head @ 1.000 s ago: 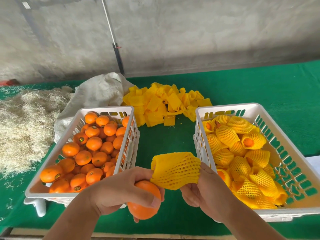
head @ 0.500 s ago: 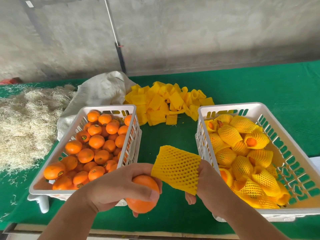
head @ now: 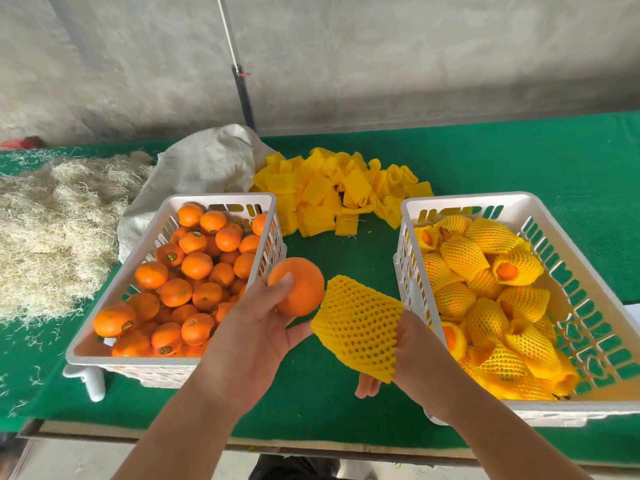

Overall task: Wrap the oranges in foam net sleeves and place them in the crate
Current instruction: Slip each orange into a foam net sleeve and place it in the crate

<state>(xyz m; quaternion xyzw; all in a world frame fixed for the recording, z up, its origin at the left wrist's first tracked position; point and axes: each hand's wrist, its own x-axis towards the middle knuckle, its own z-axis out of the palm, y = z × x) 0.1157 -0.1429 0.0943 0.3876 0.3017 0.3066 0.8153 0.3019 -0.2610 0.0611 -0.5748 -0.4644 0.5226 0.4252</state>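
My left hand (head: 256, 327) grips a bare round orange (head: 299, 286) with curled fingers and thumb, holding it above the green cloth-covered table (head: 346, 251) between the two crates, just left of the yellow foam net sleeve (head: 360, 332). My right hand (head: 412, 355) is pushed inside that sleeve, stretching it, with fingertips showing below its near edge. Left white plastic crate (head: 173, 362) holds loose oranges; right white plastic crate (head: 588, 299) holds sleeved ones; a heap of spare yellow sleeves (head: 332, 192) lies at the far side.

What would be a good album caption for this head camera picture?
Left hand holds a bare orange beside the foam net sleeve in the right hand.
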